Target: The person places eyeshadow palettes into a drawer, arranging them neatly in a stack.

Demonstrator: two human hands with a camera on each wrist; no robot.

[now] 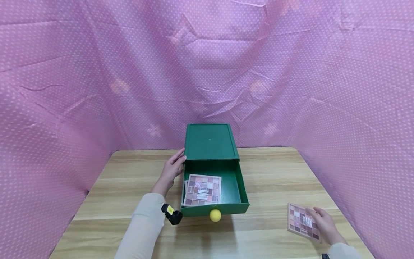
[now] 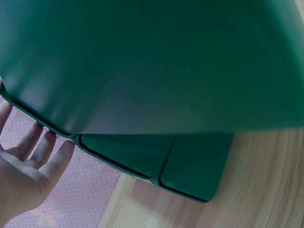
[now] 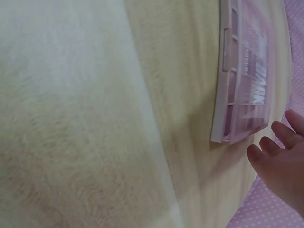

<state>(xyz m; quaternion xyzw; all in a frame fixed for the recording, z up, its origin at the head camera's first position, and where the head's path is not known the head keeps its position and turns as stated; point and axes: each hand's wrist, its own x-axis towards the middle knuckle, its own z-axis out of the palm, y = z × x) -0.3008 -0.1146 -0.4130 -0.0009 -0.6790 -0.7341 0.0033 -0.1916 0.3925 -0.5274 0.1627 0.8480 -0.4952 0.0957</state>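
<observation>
A green drawer box [image 1: 211, 142] stands at the back of the table, its drawer [image 1: 231, 187] pulled out toward me. The fingertips of my left hand [image 1: 169, 171] rest against the box's left side, fingers extended; the left wrist view shows this hand [image 2: 33, 166] along the green edge. Inside the drawer, on its left, lies a pink eyeshadow palette [image 1: 203, 190] with a clear lid, over the edge of another. At the right, my right hand [image 1: 326, 225] is at a similar palette [image 1: 302, 221] on the table. In the right wrist view its loosely bent fingers are beside this palette [image 3: 247, 76].
A yellow ball-shaped knob [image 1: 215, 215] sticks out from the drawer front. The wooden table [image 1: 258, 233] lies under everything. Pink dotted cloth [image 1: 207, 72] hangs behind it and along both sides.
</observation>
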